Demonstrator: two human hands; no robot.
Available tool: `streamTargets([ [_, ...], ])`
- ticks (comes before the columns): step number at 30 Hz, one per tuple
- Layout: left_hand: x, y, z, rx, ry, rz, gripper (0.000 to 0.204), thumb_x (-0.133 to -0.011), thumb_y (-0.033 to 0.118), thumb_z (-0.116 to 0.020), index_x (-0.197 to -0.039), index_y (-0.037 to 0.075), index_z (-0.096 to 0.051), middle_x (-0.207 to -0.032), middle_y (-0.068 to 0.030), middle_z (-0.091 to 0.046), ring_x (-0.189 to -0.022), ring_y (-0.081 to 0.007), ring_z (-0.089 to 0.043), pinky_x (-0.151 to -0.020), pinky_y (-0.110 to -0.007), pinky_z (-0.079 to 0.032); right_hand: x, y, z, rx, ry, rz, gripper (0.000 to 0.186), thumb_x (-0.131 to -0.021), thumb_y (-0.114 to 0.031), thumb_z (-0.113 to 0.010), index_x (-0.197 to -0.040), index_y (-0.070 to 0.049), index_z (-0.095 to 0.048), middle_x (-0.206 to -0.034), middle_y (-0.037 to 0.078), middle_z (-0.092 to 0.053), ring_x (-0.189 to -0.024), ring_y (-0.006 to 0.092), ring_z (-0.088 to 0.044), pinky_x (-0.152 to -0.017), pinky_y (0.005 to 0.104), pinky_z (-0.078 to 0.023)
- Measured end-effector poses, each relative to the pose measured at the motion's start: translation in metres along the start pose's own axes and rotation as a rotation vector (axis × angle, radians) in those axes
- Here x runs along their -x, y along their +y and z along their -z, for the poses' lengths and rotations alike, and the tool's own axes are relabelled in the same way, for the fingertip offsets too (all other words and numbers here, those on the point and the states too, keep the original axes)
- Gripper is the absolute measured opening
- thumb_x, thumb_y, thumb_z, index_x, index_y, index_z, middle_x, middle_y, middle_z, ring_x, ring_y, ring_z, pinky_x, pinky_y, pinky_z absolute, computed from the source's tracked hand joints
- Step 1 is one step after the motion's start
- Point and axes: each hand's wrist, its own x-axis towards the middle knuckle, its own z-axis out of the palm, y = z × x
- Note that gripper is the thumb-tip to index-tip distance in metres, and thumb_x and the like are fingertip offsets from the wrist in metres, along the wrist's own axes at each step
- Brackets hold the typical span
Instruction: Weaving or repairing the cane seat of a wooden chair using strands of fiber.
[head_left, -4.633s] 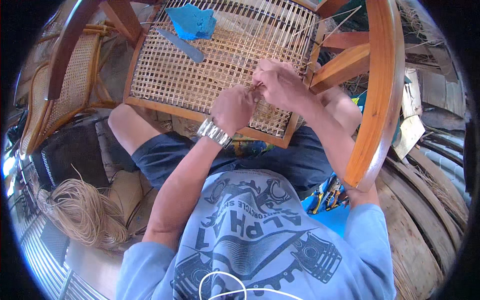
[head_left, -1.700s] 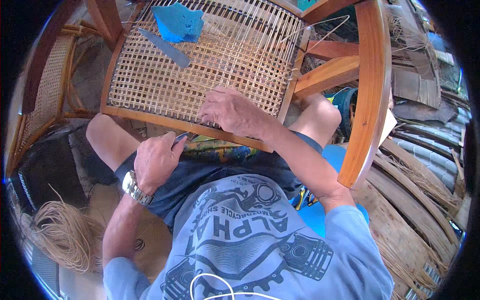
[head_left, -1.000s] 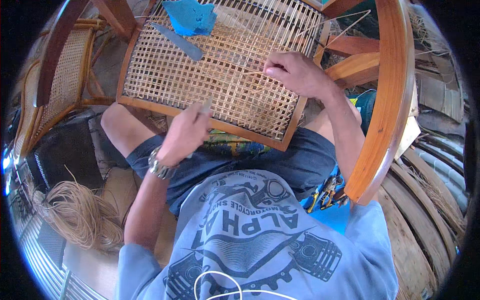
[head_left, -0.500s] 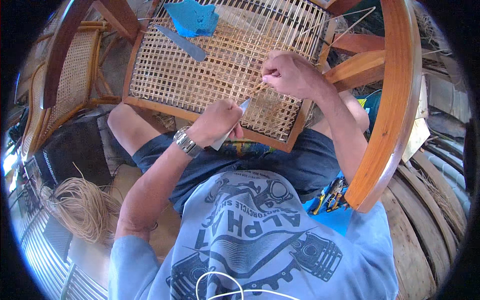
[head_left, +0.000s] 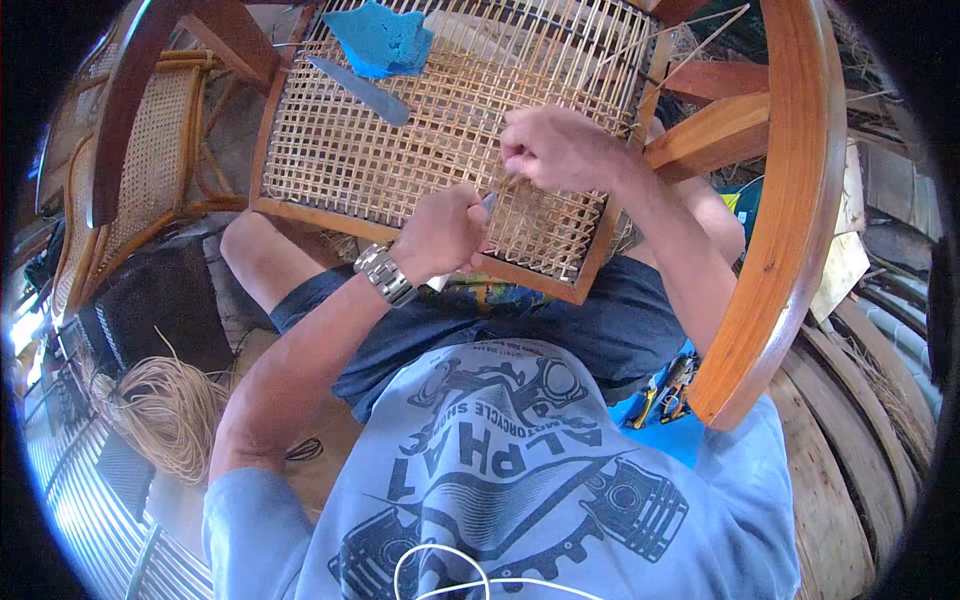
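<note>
A wooden chair frame with a woven cane seat [head_left: 400, 150] lies across my lap. My left hand [head_left: 445, 235], with a metal watch on its wrist, is closed around a small grey tool [head_left: 488, 203] at the seat's near edge. Its tip points into the weave. Just beyond it, my right hand [head_left: 555, 150] pinches a thin cane strand [head_left: 505, 180] over the right part of the weave. The two hands are almost touching. How far the strand runs is hidden by my fingers.
A blue sponge [head_left: 378, 40] and a flat grey blade [head_left: 360, 90] rest on the seat's far side. The chair's curved wooden back [head_left: 790, 200] arcs on my right. A bundle of loose cane [head_left: 165, 415] lies lower left, another cane chair [head_left: 150, 160] stands left, and pliers [head_left: 665, 395] lie on blue at my right hip.
My left hand came up from my lap with the grey tool and now meets my right hand at the weave. My right hand shifted slightly left over the seat.
</note>
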Motion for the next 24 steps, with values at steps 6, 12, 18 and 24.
streamTargets([
  [6, -0.016, -0.012, 0.002, -0.456, 0.126, -0.305, 0.03, -0.1, 0.027, -0.055, -0.087, 0.001, -0.063, -0.065, -0.0124, -0.067, -0.053, -0.0177, -0.066, -0.05, -0.033, -0.051, 0.014, -0.021, -0.018, 0.229, 0.124, 0.008, 0.012, -0.079, -0.018, -0.075, -0.083, -0.007, -0.072, -0.087, 0.008, -0.066, -0.091, 0.027, -0.064, -0.083, 0.043, -0.049],
  [12, 0.022, -0.024, 0.004, -0.601, 0.418, -0.207, 0.037, -0.098, 0.037, -0.057, -0.09, 0.002, -0.067, -0.076, -0.0214, -0.069, -0.071, -0.0398, -0.068, -0.068, -0.05, -0.053, 0.021, -0.035, -0.031, 0.59, 0.216, 0.109, 0.007, -0.083, -0.012, -0.062, -0.084, -0.012, -0.069, -0.081, 0.002, -0.063, -0.092, 0.0218, -0.06, -0.082, 0.0382, -0.043],
  [18, 0.162, -0.067, 0.097, -0.745, 0.527, 0.147, 0.033, -0.101, 0.034, -0.057, -0.091, 0.003, -0.064, -0.078, -0.0257, -0.066, -0.078, -0.0447, -0.066, -0.07, -0.05, -0.051, 0.02, -0.046, -0.047, 0.358, 0.243, 0.048, 0.013, -0.088, -0.014, -0.058, -0.096, -0.008, -0.067, -0.096, 0.007, -0.061, -0.094, 0.0232, -0.06, -0.088, 0.0404, -0.046],
  [24, 0.211, -0.062, 0.125, -0.359, 0.696, 0.212, 0.036, -0.102, 0.028, -0.062, -0.079, 0.0, -0.059, -0.06, -0.0075, -0.059, -0.055, -0.0087, -0.055, -0.05, -0.029, -0.043, -0.014, -0.097, -0.09, 0.145, 0.239, 0.395, 0.012, -0.092, -0.016, -0.061, -0.097, -0.007, -0.066, -0.102, 0.008, -0.06, -0.1, 0.0228, -0.059, -0.089, 0.0377, -0.049],
])
